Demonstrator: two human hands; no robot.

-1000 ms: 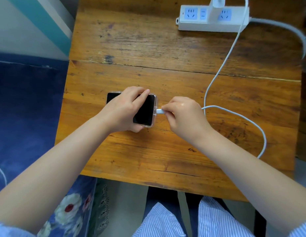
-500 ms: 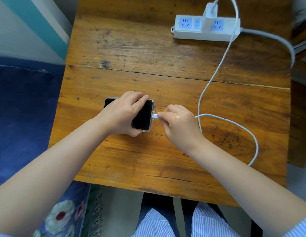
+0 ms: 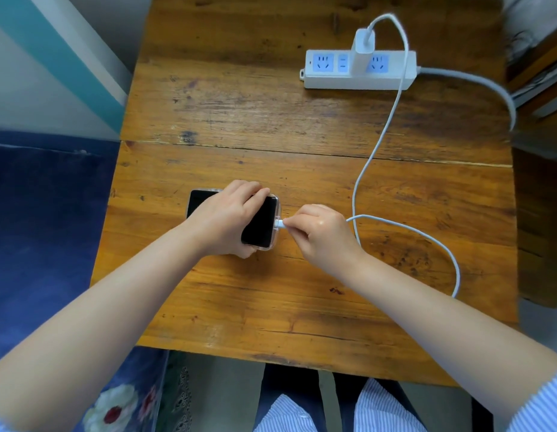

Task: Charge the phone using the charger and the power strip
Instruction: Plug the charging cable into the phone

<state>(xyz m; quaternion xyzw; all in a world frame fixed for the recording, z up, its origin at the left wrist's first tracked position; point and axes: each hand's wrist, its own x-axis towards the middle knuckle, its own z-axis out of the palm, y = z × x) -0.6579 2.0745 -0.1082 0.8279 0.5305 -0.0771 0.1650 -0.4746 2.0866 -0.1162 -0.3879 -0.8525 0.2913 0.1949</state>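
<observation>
A black phone (image 3: 261,222) in a clear case lies flat on the wooden table (image 3: 271,126), its screen dark. My left hand (image 3: 222,219) grips it across the middle and hides much of it. My right hand (image 3: 322,230) pinches the white cable plug (image 3: 279,224), which sits at the phone's right end. The white cable (image 3: 377,141) loops on the table and runs up to the white charger (image 3: 363,51). The charger is plugged upright into the white power strip (image 3: 358,79) at the far right.
The power strip's thick grey cord (image 3: 476,81) curves off the table's right edge. A blue floral cloth (image 3: 46,232) lies left of the table. Dark furniture stands at the right. My striped shirt and dark trousers show below the near edge.
The plug's gap to the phone has closed; the connector now sits against the phone's port. The view has tilted so the power strip shows lower. Both hands keep their grips.
</observation>
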